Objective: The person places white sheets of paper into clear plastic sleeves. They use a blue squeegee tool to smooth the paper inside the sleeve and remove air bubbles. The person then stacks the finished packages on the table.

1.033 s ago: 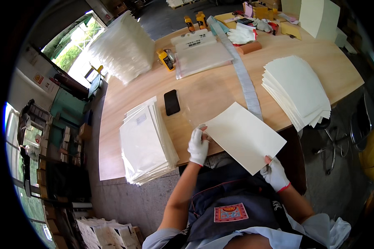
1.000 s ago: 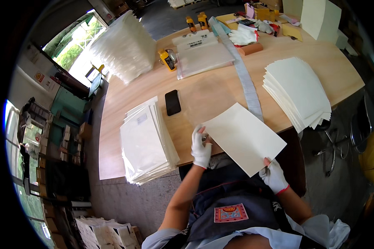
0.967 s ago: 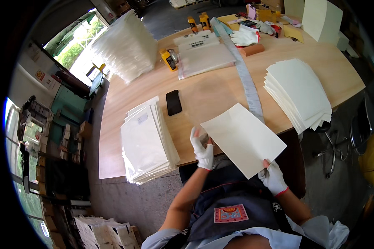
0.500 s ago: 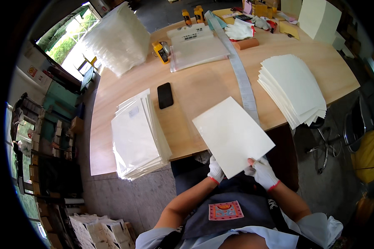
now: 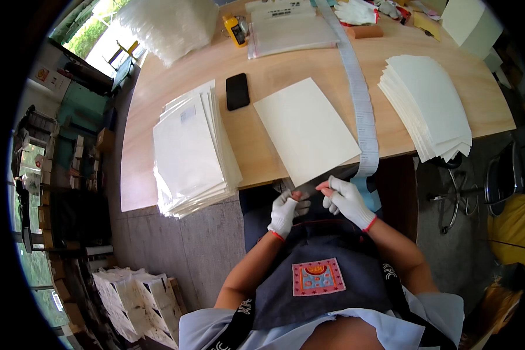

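Observation:
A white rectangular sheet point(image 5: 306, 131) lies slanted on the table in front of me, its lower corner just beyond the near edge. Both hands wear white knit gloves with bare thumb tips and red cuffs. My left hand point(image 5: 286, 213) is closed just below that corner, thumb against fingers. Slightly higher, my right hand point(image 5: 347, 199) makes a pinch pointing toward the left one. What either pinch holds, if anything, I cannot make out. A greyish, see-through strip shows along the sheet's lower edge near my fingers.
On the wooden table point(image 5: 143, 151), a stack of clear-sleeved sheets point(image 5: 186, 151) overhangs the near edge at left. A black phone point(image 5: 237, 91), plastic bags point(image 5: 291, 38) and yellow bottle point(image 5: 235, 30) lie beyond. A long label strip point(image 5: 361, 111) and fanned white sheets point(image 5: 429, 108) are at right.
The white sheet has gone from my hands to lying on the table. Both hands have let go of it and now pinch below its lower edge. My view has tilted downward.

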Demonstrator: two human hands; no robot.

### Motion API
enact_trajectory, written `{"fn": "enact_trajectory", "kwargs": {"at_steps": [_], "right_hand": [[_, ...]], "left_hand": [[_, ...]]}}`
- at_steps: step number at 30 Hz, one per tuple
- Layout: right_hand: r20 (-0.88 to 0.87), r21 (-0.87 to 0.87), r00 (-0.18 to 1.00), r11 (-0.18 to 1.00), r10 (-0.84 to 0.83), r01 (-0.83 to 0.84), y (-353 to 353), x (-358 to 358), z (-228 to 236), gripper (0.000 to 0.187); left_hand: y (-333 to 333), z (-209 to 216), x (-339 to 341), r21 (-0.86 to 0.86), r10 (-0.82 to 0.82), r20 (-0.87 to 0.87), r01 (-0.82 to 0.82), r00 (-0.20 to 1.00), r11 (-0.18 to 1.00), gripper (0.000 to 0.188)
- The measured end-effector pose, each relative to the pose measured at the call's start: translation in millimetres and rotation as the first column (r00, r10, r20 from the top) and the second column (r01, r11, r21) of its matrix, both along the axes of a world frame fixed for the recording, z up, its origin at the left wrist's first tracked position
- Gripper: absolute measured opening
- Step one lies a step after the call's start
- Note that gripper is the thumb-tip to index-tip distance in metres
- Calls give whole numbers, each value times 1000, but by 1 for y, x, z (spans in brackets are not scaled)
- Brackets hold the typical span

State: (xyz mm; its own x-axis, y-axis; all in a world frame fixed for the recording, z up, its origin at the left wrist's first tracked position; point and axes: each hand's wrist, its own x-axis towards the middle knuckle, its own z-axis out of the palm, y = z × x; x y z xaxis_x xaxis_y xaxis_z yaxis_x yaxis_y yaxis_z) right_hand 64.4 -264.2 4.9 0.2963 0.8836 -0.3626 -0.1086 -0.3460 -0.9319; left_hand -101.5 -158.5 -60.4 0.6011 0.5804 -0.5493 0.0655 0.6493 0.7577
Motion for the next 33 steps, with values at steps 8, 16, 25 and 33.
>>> {"fn": "enact_trajectory", "kwargs": {"at_steps": [8,16,25,33], "right_hand": [[880,-2,433,915,193,-404,44,-17,-17,15],[945,-91,232,866,231,-492,58,-29,-17,12],[-143,107,690,682,-709,723,-117,147,-81,12],[462,-858,504,511,729,48,-159,112,-64,26]], "left_hand": [[12,11,-15,25,-35,-7,35,999,999,28],[18,17,-15,67,-39,-62,44,997,997,25],[17,22,-41,175,-30,-73,42,997,984,31],[18,-7,-52,958,278,-246,277,928,-75,30]]}}
